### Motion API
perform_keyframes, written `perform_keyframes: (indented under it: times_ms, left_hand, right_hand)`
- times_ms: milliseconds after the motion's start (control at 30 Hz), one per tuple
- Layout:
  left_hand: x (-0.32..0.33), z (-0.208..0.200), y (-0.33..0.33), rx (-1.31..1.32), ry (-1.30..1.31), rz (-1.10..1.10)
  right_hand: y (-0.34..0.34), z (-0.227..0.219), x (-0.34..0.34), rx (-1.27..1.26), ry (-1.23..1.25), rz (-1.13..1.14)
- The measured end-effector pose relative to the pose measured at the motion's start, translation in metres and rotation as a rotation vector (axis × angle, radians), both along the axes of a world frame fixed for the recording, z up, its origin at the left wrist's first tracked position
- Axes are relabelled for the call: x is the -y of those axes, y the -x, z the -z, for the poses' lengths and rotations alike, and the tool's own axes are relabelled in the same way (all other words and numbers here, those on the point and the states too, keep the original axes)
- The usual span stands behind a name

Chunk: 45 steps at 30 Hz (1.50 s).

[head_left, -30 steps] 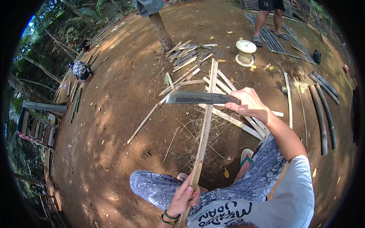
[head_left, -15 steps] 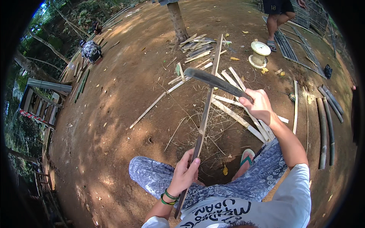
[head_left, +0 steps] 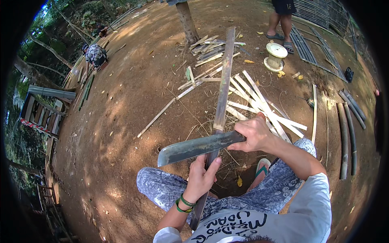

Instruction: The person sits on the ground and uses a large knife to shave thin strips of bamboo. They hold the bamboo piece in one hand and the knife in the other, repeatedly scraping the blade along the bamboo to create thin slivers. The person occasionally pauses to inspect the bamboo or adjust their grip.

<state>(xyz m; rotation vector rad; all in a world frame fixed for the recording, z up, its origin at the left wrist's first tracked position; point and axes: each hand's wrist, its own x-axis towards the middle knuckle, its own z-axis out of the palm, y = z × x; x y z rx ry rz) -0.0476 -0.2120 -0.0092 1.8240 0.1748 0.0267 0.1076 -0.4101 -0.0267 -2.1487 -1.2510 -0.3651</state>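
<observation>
My left hand (head_left: 201, 176) is closed around the lower part of a long dark bamboo strip (head_left: 225, 87), which runs up and away from my lap. In my right hand (head_left: 254, 133) is the handle of a machete (head_left: 194, 148), its wide dark blade pointing left. The blade lies across the strip just above my left hand, its broad side facing up. My right fingers wrap the handle, so most of it is hidden. Pale split bamboo strips (head_left: 259, 99) lie crossed on the ground beyond my right hand.
A pile of split bamboo (head_left: 210, 50) lies by a tree trunk (head_left: 187, 22). Near a pale spool (head_left: 274, 56) stands a person (head_left: 281, 20). Bamboo poles (head_left: 343, 139) lie at the right. Another person (head_left: 95, 54) crouches far left. My flip-flop (head_left: 262, 168) is near the strips.
The machete has come down along the bamboo strip toward my left hand. The strip has turned, showing more of its broad face. The standing person has shifted left.
</observation>
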Motion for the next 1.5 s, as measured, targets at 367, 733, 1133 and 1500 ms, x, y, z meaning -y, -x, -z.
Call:
perform_keyframes:
  times_ms: [367,733,1133,1500]
  left_hand:
    - [-0.010,-0.014,0.026,-0.109,0.060,0.048]
    - [-0.009,-0.008,0.024,-0.017,-0.054,0.053]
    - [-0.008,-0.012,0.025,-0.064,-0.057,0.043]
    - [-0.010,-0.011,0.027,0.020,-0.142,0.076]
  right_hand:
    - [-0.047,-0.007,0.032,-0.128,-0.067,0.376]
    - [-0.028,0.002,0.016,-0.129,0.009,0.341]
    - [-0.007,-0.004,0.009,-0.125,0.055,0.200]
    - [0.006,-0.013,0.006,-0.040,0.099,0.091]
